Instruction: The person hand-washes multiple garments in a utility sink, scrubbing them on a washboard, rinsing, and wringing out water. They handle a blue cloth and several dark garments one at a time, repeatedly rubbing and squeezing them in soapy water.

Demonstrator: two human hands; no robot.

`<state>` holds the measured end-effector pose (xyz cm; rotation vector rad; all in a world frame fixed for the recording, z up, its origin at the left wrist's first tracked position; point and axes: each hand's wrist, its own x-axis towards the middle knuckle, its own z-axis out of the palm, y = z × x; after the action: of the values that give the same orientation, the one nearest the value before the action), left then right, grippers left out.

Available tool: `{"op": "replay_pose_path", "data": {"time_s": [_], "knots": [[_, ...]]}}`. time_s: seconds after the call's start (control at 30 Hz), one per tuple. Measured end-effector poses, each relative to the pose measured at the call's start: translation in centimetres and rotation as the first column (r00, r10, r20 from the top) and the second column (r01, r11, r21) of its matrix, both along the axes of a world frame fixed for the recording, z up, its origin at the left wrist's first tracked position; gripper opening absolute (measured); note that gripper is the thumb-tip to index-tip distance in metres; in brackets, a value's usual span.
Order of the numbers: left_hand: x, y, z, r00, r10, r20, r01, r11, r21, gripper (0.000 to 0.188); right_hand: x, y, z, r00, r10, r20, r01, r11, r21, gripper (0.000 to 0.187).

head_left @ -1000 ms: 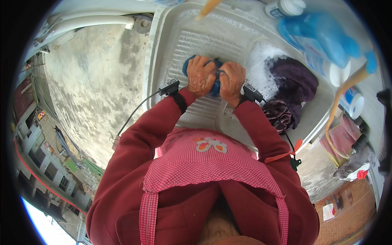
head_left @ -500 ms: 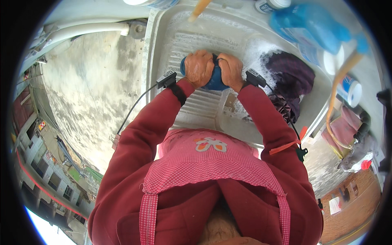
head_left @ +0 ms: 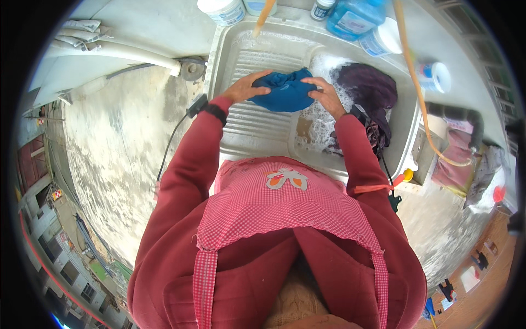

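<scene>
Our left hand (head_left: pixel 244 89) and right hand (head_left: pixel 327 98) have moved apart, gripping the blue cloth (head_left: pixel 285 97), which hides some fingers.

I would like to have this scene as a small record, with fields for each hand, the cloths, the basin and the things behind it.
Left hand: holds the blue cloth at its left end
Right hand: holds the same cloth at its right end
Basin: pale, with a ribbed washboard in its left part
Other cloth: dark purple cloth, beside white suds
Behind basin: blue bottle, white tubs
</scene>
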<state>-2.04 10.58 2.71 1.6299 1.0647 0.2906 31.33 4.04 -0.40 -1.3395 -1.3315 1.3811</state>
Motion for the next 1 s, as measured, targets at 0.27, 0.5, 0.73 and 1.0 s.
{"op": "replay_pose_path", "data": {"time_s": [0.27, 0.5, 0.73, 1.0], "knots": [[4.2, -5.7, 3.3, 0.937, 0.349, 0.018, -0.35, 0.933, 0.091, 0.044, 4.9, -5.2, 4.7, 0.869, -0.482, -0.11, 0.487, 0.873, 0.028, 0.032], [9.1, -7.3, 3.2, 0.903, 0.289, 0.319, -0.245, 0.954, -0.172, 0.017, 9.5, -8.9, 3.5, 0.643, -0.763, -0.071, 0.76, 0.623, 0.186, 0.026], [7.2, -7.8, -2.7, 0.994, 0.038, -0.101, -0.004, 0.946, 0.323, 0.053, 7.1, -13.3, -1.9, 0.594, 0.003, 0.804, -0.055, 0.998, 0.037, 0.045], [4.2, -9.0, -5.0, 0.76, 0.09, -0.644, 0.287, 0.842, 0.457, 0.104, 5.6, -11.3, -8.9, 0.07, 0.045, 0.996, -0.126, 0.991, -0.036, 0.068]]}}
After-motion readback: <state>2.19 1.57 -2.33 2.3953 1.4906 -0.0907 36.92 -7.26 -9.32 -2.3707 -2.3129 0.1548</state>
